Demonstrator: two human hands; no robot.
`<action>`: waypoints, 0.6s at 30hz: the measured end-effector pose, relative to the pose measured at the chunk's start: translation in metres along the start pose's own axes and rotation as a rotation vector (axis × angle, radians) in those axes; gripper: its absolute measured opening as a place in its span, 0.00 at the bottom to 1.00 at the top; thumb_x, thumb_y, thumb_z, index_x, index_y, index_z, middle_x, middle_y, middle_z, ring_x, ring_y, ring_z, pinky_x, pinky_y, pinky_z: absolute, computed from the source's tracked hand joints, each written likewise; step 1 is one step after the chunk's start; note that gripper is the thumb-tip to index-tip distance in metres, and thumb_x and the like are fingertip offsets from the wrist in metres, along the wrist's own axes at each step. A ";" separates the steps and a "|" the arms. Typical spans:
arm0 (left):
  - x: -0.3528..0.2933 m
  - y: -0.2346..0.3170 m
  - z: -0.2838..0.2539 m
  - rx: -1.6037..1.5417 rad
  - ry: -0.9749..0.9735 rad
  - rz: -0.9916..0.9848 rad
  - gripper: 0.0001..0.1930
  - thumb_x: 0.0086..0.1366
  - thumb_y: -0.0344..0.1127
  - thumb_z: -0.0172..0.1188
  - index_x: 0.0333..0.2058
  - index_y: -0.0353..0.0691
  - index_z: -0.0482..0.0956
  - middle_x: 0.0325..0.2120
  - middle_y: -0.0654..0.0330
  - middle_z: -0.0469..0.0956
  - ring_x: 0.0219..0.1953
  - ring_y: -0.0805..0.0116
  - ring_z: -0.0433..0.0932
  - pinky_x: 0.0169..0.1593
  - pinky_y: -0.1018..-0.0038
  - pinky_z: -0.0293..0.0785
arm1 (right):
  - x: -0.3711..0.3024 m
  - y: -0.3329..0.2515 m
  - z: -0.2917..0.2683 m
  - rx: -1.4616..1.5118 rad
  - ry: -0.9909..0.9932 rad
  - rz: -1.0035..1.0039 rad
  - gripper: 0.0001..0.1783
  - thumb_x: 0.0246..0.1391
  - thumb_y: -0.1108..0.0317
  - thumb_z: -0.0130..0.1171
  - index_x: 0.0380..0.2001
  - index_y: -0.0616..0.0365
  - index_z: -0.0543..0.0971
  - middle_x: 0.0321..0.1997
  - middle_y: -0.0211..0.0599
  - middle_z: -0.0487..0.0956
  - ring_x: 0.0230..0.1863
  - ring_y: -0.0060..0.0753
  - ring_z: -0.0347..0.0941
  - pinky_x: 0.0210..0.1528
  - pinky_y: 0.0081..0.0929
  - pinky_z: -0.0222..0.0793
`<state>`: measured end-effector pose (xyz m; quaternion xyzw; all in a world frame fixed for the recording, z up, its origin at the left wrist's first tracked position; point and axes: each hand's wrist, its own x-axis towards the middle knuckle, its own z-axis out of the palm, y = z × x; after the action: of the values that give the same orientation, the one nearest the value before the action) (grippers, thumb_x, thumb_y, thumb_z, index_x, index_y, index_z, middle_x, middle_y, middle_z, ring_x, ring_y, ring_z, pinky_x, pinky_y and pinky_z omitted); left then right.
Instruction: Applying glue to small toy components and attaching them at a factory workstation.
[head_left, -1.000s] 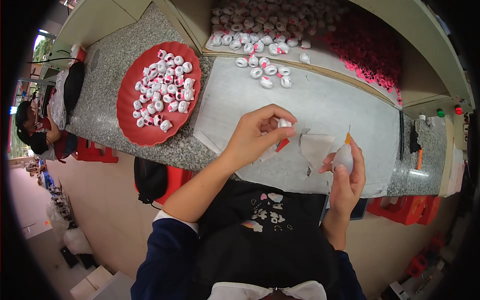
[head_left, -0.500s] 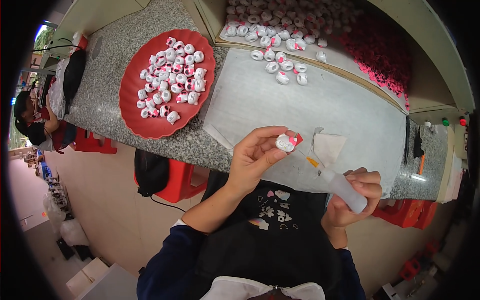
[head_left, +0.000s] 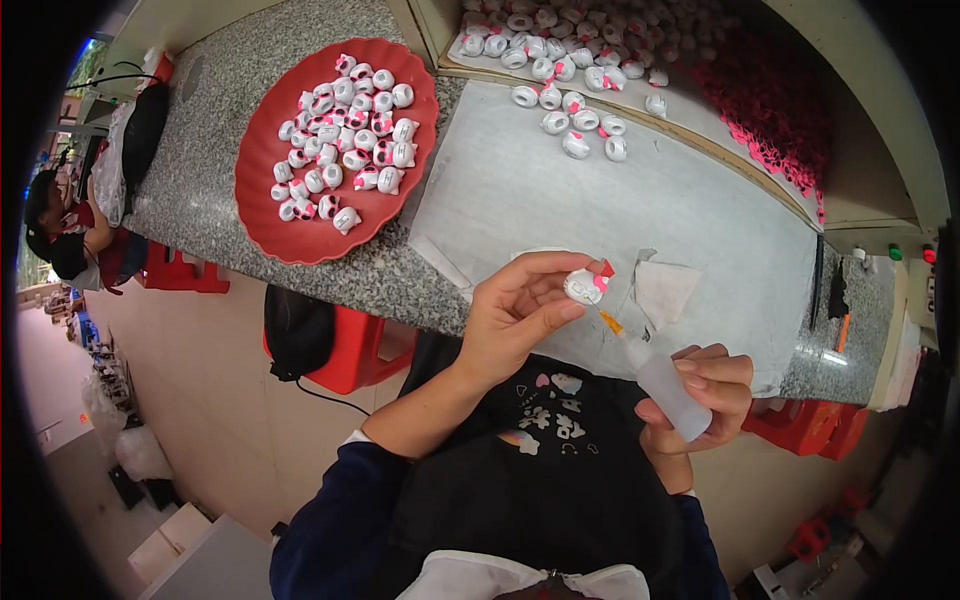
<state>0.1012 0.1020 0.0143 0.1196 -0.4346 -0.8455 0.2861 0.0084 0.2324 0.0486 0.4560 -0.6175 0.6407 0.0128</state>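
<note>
Head view shows pale lettering [head_left: 567,428] on a black apron [head_left: 530,510] and small white heads [head_left: 345,135] in a red scalloped plate [head_left: 256,215]. The left hand [head_left: 515,315] pinches a pink-trimmed head [head_left: 582,288] over a pale sheet [head_left: 530,195]; the right hand [head_left: 712,395] wraps a translucent bottle [head_left: 672,393], orange nozzle [head_left: 611,322] just beside the head.

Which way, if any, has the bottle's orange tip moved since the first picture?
Yes: leftward. The orange tip went from right of the white scrap to its left.
</note>
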 end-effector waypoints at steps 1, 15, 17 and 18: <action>0.000 0.000 0.000 0.000 0.000 -0.002 0.17 0.50 0.23 0.52 0.41 0.30 0.63 0.38 0.50 0.69 0.42 0.66 0.68 0.46 0.73 0.63 | 0.000 0.000 0.000 0.005 0.000 0.008 0.23 0.27 0.60 0.67 0.25 0.54 0.65 0.24 0.30 0.65 0.19 0.20 0.61 0.21 0.16 0.61; -0.001 -0.001 0.000 0.010 0.003 -0.035 0.16 0.50 0.23 0.52 0.40 0.31 0.64 0.38 0.51 0.69 0.42 0.66 0.69 0.45 0.73 0.64 | 0.000 0.006 -0.007 0.083 -0.052 -0.070 0.25 0.22 0.72 0.69 0.28 0.55 0.66 0.29 0.34 0.65 0.21 0.24 0.62 0.21 0.18 0.64; -0.001 -0.001 0.001 0.010 0.000 -0.032 0.16 0.50 0.23 0.52 0.40 0.31 0.64 0.38 0.51 0.69 0.42 0.67 0.69 0.46 0.74 0.64 | 0.000 0.005 -0.007 0.088 -0.066 -0.068 0.25 0.22 0.72 0.69 0.27 0.55 0.67 0.29 0.34 0.65 0.21 0.24 0.62 0.21 0.17 0.64; -0.001 -0.001 0.001 0.009 -0.005 -0.031 0.16 0.50 0.23 0.52 0.40 0.31 0.64 0.38 0.51 0.69 0.42 0.67 0.69 0.46 0.74 0.64 | 0.000 0.004 -0.006 0.088 -0.067 -0.067 0.25 0.22 0.72 0.69 0.27 0.55 0.67 0.29 0.34 0.65 0.21 0.24 0.62 0.21 0.17 0.64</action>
<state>0.1013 0.1038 0.0140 0.1254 -0.4373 -0.8482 0.2714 0.0027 0.2360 0.0462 0.4977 -0.5731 0.6510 -0.0063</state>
